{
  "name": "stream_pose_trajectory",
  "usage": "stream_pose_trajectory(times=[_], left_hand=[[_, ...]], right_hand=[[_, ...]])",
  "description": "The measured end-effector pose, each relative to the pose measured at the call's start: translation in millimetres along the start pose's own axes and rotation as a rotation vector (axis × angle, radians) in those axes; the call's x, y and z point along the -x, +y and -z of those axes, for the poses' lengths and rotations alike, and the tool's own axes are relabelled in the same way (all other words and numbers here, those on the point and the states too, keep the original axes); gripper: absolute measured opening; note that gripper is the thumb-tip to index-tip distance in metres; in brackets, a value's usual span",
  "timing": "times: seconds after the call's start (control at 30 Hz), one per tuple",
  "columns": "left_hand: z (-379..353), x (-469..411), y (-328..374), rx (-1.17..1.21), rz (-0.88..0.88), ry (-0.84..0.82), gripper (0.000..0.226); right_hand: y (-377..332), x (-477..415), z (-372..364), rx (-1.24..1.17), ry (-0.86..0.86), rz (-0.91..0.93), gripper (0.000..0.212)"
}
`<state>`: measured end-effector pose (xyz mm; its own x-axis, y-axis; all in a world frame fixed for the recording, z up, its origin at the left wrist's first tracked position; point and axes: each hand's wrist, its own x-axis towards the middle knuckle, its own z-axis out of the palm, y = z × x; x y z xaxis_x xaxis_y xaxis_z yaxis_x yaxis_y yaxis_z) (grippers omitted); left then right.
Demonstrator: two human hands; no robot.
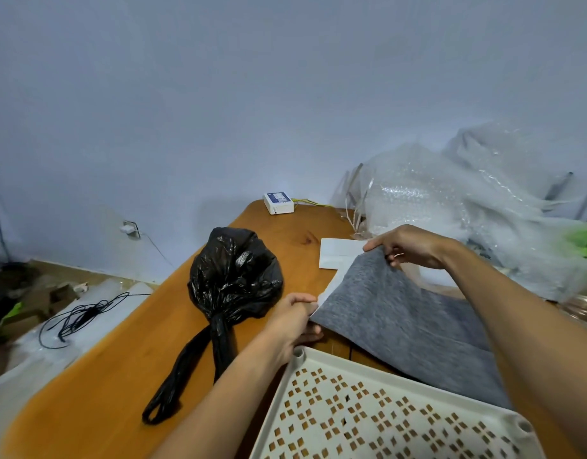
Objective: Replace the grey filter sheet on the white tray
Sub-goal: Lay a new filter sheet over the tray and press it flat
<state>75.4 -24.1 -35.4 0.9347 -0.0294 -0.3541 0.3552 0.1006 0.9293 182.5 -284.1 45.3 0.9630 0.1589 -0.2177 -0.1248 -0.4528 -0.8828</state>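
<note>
Hands [293,321] [409,248] pinching filter sheet [394,319] edges, above tray [318,362]

We hold the grey filter sheet [394,319], a soft felt rectangle, by its two far corners, raised off the desk [119,376] and sloping down behind the white tray [384,380], whose uncovered floor shows diamond-shaped holes.

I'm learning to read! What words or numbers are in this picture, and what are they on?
Nothing here can be read.
The blue label on the small white box: some print, too small and blurred to read.
No writing shows on the grey filter sheet, white tray or black bag.
</note>
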Motion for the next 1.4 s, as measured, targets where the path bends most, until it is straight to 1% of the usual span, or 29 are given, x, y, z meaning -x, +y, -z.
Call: stream_pose_trajectory(times=[0.1, 0.17, 0.2, 0.23, 0.3, 0.4, 0.47, 0.53, 0.6, 0.67, 0.73, 0.8, 0.9, 0.97, 1.07, 1.13, 1.2, 1.27, 1.4], left_hand=[[1, 4, 2, 0.035, -0.097, 0.021, 0.012], [3, 5, 1, 0.051, -0.136, 0.042, 0.019], [4, 6, 1, 0.054, -0.145, 0.057, 0.024], [5, 7, 2, 0.066, -0.148, 0.074, 0.027], [6, 9, 5, 0.118, -0.133, 0.097, 0.024], [6, 17, 8, 0.186, -0.101, 0.077, 0.02], [2, 23, 4, 0.149, -0.114, 0.031, 0.025], [-5, 26, -1, 0.109, -0.128, -0.017, 0.035], [-13, 24, -2, 0.128, -0.121, -0.03, 0.045], [-19, 24, 0, 0.18, -0.095, -0.012, 0.049], [-24, 24, 2, 0.227, -0.076, 0.018, 0.049], [-25, 25, 1, 0.239, -0.068, 0.035, 0.049], [-26, 24, -2, 0.234, -0.035, 0.015, 0.043], [-27, 25, -2, 0.232, -0.032, -0.028, 0.036], [-30, 27, -1, 0.25, -0.032, -0.069, 0.041], [-31, 28, 1, 0.196, -0.044, -0.077, 0.039], [-31, 27, 0, 0.099, -0.05, -0.076, 0.031], [-28, 27, 0, -0.009, -0.063, -0.052, 0.02], [-24, 31, 5, -0.275, -0.141, -0.022, 0.014]], right_hand=[[4, 1, 6, 0.063, 0.04, -0.001, 0.031], [5, 4, 8, 0.047, 0.058, -0.006, 0.019], [6, 5, 8, 0.037, 0.069, -0.001, 0.02], [6, 6, 9, 0.028, 0.078, 0.009, 0.02], [7, 8, 9, 0.001, 0.083, 0.038, 0.017], [9, 10, 12, -0.031, 0.093, 0.073, 0.016], [10, 11, 14, -0.053, 0.089, 0.082, 0.019], [9, 14, 13, -0.058, 0.076, 0.081, 0.027], [6, 17, 10, -0.05, 0.064, 0.074, 0.032], [4, 20, 8, -0.042, 0.055, 0.067, 0.034], [3, 22, 7, -0.019, 0.048, 0.056, 0.037], [1, 25, 5, 0.024, 0.024, 0.043, 0.044], [-2, 29, 0, 0.086, -0.024, 0.034, 0.053], [-2, 28, -2, 0.098, -0.017, 0.028, 0.051], [0, 23, -4, 0.128, 0.023, 0.038, 0.043], [1, 18, -5, 0.172, 0.056, 0.045, 0.038], [2, 16, -5, 0.21, 0.081, 0.045, 0.036], [-2, 19, -7, 0.244, 0.089, 0.06, 0.034], [-9, 26, -16, 0.308, 0.124, 0.132, 0.028]])
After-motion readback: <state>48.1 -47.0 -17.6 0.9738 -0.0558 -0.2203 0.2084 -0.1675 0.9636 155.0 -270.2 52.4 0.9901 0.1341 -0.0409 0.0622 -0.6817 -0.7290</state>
